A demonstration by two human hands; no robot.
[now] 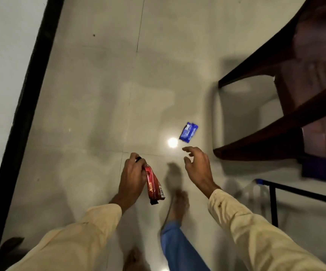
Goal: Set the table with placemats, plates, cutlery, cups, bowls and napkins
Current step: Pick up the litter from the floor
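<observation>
I look straight down at a pale tiled floor (pixel 103 98). My left hand (pixel 132 177) is shut on a red snack packet (pixel 155 185), which hangs down from the fingers. A blue packet (pixel 188 132) lies on the floor a short way beyond my right hand (pixel 198 165). That hand is open, fingers spread and pointing toward the blue packet, not touching it. No table, plates, cutlery, cups, bowls or napkins are in view.
A dark brown plastic chair (pixel 287 106) stands at the right, close to the blue packet. A black metal frame (pixel 273 200) sits at the lower right. A black skirting strip (pixel 23 114) runs along the white wall at the left. My bare feet (pixel 180 204) stand below the hands.
</observation>
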